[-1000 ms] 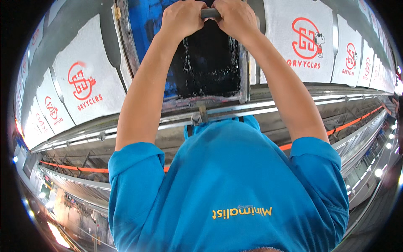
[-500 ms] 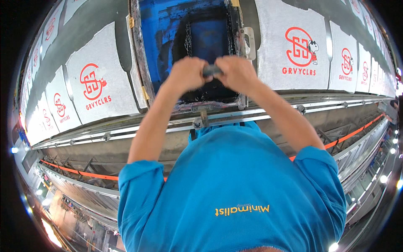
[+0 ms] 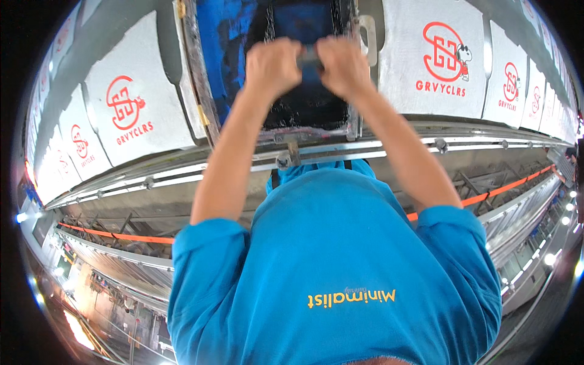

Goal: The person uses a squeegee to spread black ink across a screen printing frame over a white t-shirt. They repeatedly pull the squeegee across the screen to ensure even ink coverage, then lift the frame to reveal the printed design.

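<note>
Both hands, left (image 3: 272, 64) and right (image 3: 344, 64), lower over the screen frame (image 3: 207, 103) than before, grip clenched on the squeegee handle (image 3: 309, 56).

Left hand (image 3: 272, 64) and right hand (image 3: 345, 64) both grip a grey squeegee handle (image 3: 309, 56) over the blue-stained printing screen (image 3: 304, 103), white printed shirts (image 3: 435, 58) alongside.

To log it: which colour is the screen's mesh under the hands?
Blue mesh, black in the middle; head view.
</note>
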Demonstrator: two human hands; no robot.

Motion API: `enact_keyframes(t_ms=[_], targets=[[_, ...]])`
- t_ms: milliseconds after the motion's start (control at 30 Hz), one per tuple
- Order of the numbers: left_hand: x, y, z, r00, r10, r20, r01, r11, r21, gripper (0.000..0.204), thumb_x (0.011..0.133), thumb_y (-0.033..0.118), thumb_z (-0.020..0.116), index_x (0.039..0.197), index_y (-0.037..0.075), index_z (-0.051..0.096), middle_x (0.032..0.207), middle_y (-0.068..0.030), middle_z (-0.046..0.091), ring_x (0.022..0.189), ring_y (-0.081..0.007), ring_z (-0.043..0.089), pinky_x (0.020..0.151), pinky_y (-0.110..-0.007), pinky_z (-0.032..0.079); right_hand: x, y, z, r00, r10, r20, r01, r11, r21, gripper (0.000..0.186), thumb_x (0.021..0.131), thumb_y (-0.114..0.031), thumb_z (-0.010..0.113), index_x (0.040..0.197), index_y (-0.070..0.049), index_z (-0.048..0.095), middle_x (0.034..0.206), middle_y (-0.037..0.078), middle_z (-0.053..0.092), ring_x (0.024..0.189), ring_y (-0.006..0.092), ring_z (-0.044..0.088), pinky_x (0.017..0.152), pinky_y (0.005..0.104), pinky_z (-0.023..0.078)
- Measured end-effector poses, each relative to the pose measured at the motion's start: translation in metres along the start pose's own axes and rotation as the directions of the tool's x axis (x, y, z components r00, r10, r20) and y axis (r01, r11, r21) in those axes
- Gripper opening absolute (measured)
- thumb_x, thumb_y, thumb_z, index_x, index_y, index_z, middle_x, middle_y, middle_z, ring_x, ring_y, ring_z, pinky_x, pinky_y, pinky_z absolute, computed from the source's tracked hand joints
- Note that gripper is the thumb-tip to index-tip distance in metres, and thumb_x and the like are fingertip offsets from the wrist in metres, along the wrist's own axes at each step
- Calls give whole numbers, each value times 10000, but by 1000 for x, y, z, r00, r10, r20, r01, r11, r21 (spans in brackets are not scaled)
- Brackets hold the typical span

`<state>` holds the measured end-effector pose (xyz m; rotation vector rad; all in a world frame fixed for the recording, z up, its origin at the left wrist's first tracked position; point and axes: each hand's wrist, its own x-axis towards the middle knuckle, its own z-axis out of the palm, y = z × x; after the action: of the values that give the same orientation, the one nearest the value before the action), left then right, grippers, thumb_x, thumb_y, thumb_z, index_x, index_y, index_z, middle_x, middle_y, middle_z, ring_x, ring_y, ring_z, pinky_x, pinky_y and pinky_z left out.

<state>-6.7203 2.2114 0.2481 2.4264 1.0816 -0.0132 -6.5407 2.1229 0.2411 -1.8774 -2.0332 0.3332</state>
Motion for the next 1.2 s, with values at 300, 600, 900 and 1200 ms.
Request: enact_keyframes(t_ms=[300, 600, 900, 1200], targets=[[-50, 22, -37, 959, -45, 281, 96, 981, -171, 291, 869, 326, 827, 1134, 206, 826, 990, -142, 796, 988, -370, 753, 876, -502, 588, -26, -2, -41, 926, 233, -297, -99, 910, 403, 321, 906, -316, 857, 1007, -30, 751, 1049, 162, 751, 1041, 391, 697, 913, 491, 536], [81, -29, -64, 997, 51, 54, -40, 981, -191, 406, 833, 147, 800, 1238, 117, 783, 1203, -137, 772, 1138, -357, 725, 992, -443, 560, 27, 70, 5, 616, 788, -7, -561, 445, 698, 386, 998, -264, 711, 1303, -27, 720, 1031, 126, 768, 874, 237, 723, 841, 400, 573], [-69, 18, 8, 967, 186, -171, -204, 974, -94, 601, 700, -23, 715, 1286, 107, 742, 1349, -104, 718, 1279, -346, 658, 1106, -485, 500, 26, 65, -4, 615, 781, -111, -556, 529, 641, 369, 977, -340, 705, 1239, -87, 768, 1196, 176, 773, 1109, 355, 732, 986, 439, 547], [-175, 23, -6, 965, 172, -199, -187, 980, -61, 662, 743, 35, 757, 1392, 128, 673, 1440, -61, 651, 1361, -291, 579, 1183, -475, 404, 52, 16, -41, 676, 665, -316, -380, 683, 625, 378, 982, -318, 735, 1212, -19, 764, 1014, 146, 785, 863, 217, 743, 795, 375, 590]])
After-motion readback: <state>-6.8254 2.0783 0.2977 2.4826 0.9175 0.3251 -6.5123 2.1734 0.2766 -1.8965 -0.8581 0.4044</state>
